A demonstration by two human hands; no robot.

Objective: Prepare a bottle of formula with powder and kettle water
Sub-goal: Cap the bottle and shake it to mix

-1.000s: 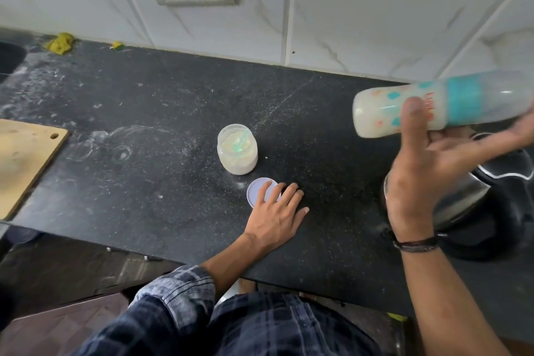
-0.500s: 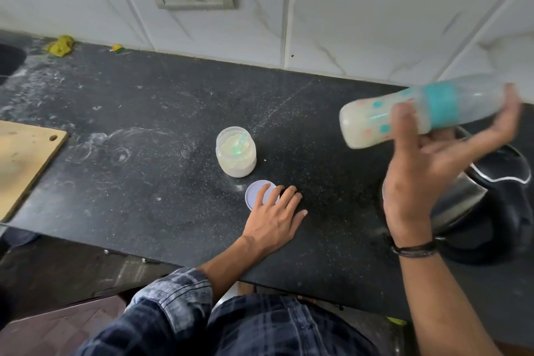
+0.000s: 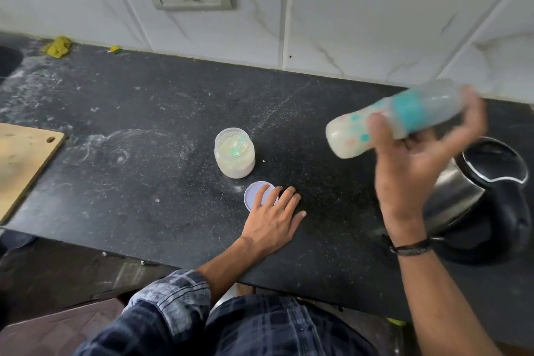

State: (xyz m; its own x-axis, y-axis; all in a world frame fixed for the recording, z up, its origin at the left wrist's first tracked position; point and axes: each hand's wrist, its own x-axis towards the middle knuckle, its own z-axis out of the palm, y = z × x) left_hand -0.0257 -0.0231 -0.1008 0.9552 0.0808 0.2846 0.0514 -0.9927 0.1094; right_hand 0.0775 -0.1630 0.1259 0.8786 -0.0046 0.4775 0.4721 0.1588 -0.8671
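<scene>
bottle (image 3: 398, 121): in the air over the right end of the counter (image 3: 144, 124), just left of the kettle (image 3: 476, 191); lying nearly flat, base down-left, capped end up-right; blurred
bottle contents: milky liquid pooled at the base end, upper part looks clear
right hand (image 3: 413, 170): wrapped round the bottle at mid-body, thumb across the near side, fingers curled behind near the teal band
left hand (image 3: 271, 217): flat on the counter, fingers straight, tips lying on the edge of the lid (image 3: 255, 196); grips nothing
bottle handling: looks like thin plastic, light shell, most weight in the liquid so it shifts end to end when tilted; smooth wall, likely slippery if wet
bottle grip point: my call is mid-body at the teal band, full wrap, not by the cap
bottle risk: leak if the cap isn't tight; can't tell from here
jar (image 3: 234, 153): open, upright, mid-counter, just behind the lid; powder inside, probably light and easy to tip, so hold it by the wall
scoop (image 3: 238, 144): green, standing in the jar
count: 1 bottle, 1 jar, 1 lid, 1 scoop, 1 kettle, 2 hands
other: 1 wooden board (image 3: 23, 165) at the left edge, well apart from the jar
</scene>
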